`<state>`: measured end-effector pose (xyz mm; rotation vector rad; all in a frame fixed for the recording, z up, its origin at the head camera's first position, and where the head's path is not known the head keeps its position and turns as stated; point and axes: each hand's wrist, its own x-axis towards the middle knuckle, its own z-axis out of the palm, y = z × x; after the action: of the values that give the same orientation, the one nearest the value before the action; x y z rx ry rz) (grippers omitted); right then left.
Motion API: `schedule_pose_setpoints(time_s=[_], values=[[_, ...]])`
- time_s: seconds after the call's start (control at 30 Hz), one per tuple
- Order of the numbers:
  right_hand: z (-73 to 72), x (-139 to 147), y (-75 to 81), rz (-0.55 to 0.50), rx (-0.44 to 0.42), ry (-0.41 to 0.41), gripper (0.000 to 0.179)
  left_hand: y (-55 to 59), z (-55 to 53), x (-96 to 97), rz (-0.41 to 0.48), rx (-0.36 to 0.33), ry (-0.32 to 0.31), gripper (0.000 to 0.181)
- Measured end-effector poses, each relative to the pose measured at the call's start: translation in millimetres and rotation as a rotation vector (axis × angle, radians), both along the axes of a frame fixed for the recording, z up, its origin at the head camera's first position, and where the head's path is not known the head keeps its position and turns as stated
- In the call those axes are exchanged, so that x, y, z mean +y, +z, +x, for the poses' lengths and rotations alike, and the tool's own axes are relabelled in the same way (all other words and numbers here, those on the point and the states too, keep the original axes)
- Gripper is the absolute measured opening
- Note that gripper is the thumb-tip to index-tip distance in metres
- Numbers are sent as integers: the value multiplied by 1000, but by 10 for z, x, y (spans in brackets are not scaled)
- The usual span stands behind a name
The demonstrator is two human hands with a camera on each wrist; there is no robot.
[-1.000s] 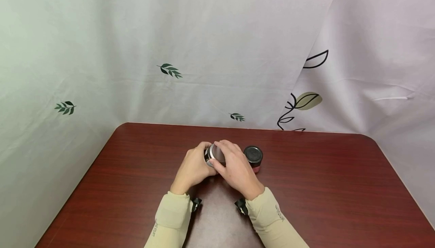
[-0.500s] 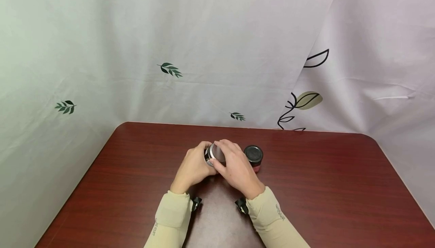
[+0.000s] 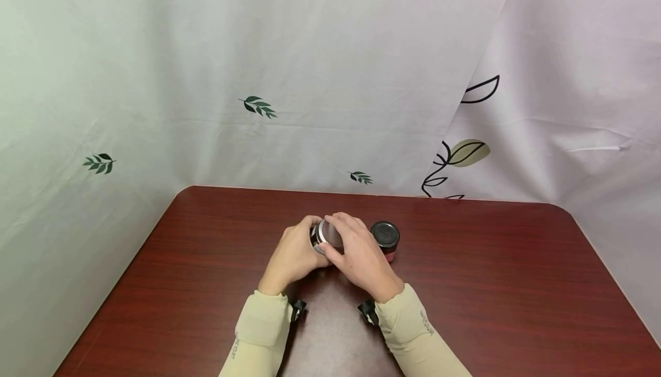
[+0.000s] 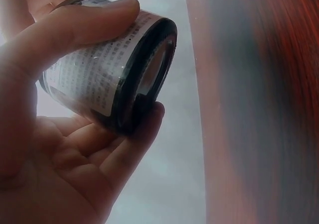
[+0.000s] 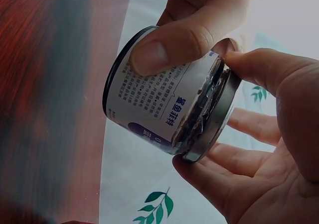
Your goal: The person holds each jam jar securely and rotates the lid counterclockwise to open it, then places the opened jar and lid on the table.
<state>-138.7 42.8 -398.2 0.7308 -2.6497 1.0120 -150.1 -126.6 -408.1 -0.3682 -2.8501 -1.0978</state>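
Note:
Between both hands a dark glass jar (image 5: 154, 97) with a white printed label is held tilted above the table. My left hand (image 3: 296, 253) grips the jar's body, its thumb across the label; in the left wrist view the jar's base (image 4: 149, 77) points away from the palm. With fingers and thumb spread round its rim, my right hand (image 3: 361, 256) grasps the metal lid (image 5: 214, 117). The lid sits on the jar's mouth. Beyond the right hand stands a second jar (image 3: 385, 236), with a black lid and a reddish lower part, partly hidden by that hand.
The reddish-brown wooden table (image 3: 490, 285) has rounded far corners. Behind it hangs a pale curtain (image 3: 310, 78) with printed leaves, reaching down to the far edge. Pale sleeves with wrist straps cover both forearms.

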Motion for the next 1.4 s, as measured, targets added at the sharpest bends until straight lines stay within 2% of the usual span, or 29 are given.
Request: schedule_pose_setpoints(time_s=[0.7,1.4], values=[[-1,31,31,29,-50,39,50,-3,-2,-35,-5,-9,-31,70],[-28,38,17,28,6,87,45,-13,-15,-55,-1,-17,-57,71]])
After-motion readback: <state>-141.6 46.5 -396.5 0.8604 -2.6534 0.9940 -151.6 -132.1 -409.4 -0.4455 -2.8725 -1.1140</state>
